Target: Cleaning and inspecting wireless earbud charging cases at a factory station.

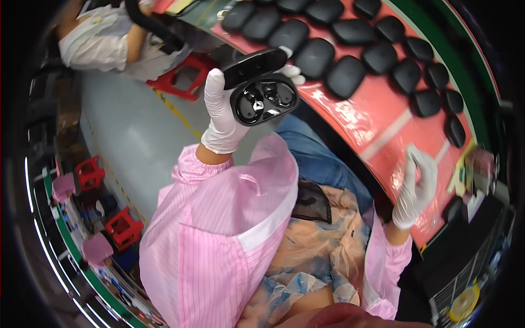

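A glossy black earbud charging case rests in my gloved left hand, its lid tipped up. Two rounded cavities show inside, with shiny dark surfaces; whether earbuds sit in them I cannot tell. White-gloved fingertips wrap round the case's far side and my thumb stands by the lid. Over the red mat, off to the right, is my gloved right hand. Its thumb and finger curve together into a loop, and anything between their tips is too small to make out. Several closed black cases lie nearest the left hand on the mat.
More black cases stand in rows toward the mat's far edge. A small bin and papers are at the right. Another person's sleeve and a red stool are at upper left. A wire rack stands lower right.
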### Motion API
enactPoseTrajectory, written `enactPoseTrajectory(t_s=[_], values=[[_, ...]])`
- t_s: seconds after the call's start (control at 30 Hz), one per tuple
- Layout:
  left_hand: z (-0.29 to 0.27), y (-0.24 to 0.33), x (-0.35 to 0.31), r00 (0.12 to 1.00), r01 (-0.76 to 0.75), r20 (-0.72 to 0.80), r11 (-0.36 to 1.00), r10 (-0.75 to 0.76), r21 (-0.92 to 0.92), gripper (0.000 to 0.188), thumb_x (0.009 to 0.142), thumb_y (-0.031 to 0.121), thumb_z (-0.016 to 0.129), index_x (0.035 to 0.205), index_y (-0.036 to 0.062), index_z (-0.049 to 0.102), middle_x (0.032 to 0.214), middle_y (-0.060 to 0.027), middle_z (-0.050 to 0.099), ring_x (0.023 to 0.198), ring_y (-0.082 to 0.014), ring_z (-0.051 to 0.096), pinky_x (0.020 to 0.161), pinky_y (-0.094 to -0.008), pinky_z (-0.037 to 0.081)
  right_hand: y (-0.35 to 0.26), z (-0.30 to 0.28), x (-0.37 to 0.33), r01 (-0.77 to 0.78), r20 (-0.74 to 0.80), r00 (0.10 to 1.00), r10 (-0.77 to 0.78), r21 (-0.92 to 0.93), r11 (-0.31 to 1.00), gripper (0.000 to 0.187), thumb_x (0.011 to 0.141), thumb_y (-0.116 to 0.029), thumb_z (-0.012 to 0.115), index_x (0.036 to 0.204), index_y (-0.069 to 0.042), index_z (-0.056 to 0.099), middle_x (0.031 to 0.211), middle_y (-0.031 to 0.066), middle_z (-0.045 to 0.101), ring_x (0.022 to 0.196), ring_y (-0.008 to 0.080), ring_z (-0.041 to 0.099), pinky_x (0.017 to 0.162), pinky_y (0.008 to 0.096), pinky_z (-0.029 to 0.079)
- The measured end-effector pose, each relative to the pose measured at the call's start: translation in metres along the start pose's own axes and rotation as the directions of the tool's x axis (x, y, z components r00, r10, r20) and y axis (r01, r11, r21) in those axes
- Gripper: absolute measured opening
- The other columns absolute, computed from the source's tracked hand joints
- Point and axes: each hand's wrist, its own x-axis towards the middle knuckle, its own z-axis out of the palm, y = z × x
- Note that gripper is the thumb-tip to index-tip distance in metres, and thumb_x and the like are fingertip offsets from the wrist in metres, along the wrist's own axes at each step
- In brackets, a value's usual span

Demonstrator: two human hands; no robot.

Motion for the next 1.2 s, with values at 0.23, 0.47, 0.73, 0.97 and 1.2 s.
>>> enactPoseTrajectory(t_s=[0.23, 0.47, 0.73, 0.97, 1.2], values=[[0.092, -0.029, 0.031, 0.906, 0.219, 0.394, 0.968, -0.155, -0.122, 0.093, 0.085, 0.073, 0.043, 0.133, -0.0069, 0.047, 0.120, -0.0229, 0.061, 0.109, -0.0303, 0.062, 0.093, -0.0381, 0.053, -0.053, 0.014, 0.055, 0.558, 0.139, 0.814, -0.564, 0.085, 0.825, 0.038, 0.065, 0.010, 0.066, 0.100, -0.005, 0.071, 0.084, 0.0052, 0.060, 0.076, 0.0225, 0.058, 0.068, 0.0312, 0.047], [0.117, -0.040, 0.042, 0.882, 0.170, 0.408, 0.967, -0.236, 0.192, 0.120, 0.071, 0.088, 0.044, 0.137, -0.0127, 0.038, 0.120, -0.0275, 0.059, 0.108, -0.0341, 0.063, 0.091, -0.0393, 0.054, -0.028, -0.016, 0.041, 0.471, 0.120, 0.877, -0.466, -0.016, 0.882, 0.037, 0.062, 0.009, 0.066, 0.093, -0.009, 0.073, 0.078, 0.0044, 0.057, 0.072, 0.0220, 0.057, 0.062, 0.0321, 0.046], [0.112, -0.047, 0.043, 0.873, 0.311, 0.412, 0.949, -0.262, -0.056, 0.076, 0.087, 0.057, 0.051, 0.128, -0.0063, 0.052, 0.110, -0.0193, 0.065, 0.095, -0.0240, 0.067, 0.085, -0.0326, 0.055, -0.016, -0.008, 0.050, 0.550, 0.146, 0.834, -0.532, -0.145, 0.823, 0.035, 0.064, 0.001, 0.072, 0.096, -0.013, 0.073, 0.082, 0.0018, 0.060, 0.072, 0.0200, 0.059, 0.060, 0.0321, 0.048], [0.117, -0.047, 0.041, 0.895, 0.329, 0.298, 0.942, -0.332, 0.062, 0.063, 0.090, 0.050, 0.051, 0.125, -0.0019, 0.056, 0.112, -0.0146, 0.066, 0.096, -0.0199, 0.066, 0.085, -0.0311, 0.054, -0.016, -0.011, 0.055, 0.485, 0.146, 0.874, -0.463, -0.248, 0.838, 0.032, 0.068, 0.002, 0.073, 0.097, -0.012, 0.074, 0.085, 0.0024, 0.062, 0.074, 0.0203, 0.061, 0.064, 0.0298, 0.052], [0.113, -0.067, 0.047, 0.877, 0.328, 0.406, 0.938, -0.259, -0.111, 0.089, 0.088, 0.065, 0.043, 0.135, -0.0107, 0.043, 0.118, -0.0299, 0.060, 0.103, -0.0333, 0.065, 0.090, -0.0388, 0.055, 0.014, -0.060, 0.063, 0.398, -0.092, 0.896, -0.435, -0.270, 0.877, 0.030, 0.076, 0.010, 0.067, 0.099, -0.007, 0.073, 0.088, 0.0071, 0.067, 0.078, 0.0171, 0.064, 0.069, 0.0273, 0.051]])
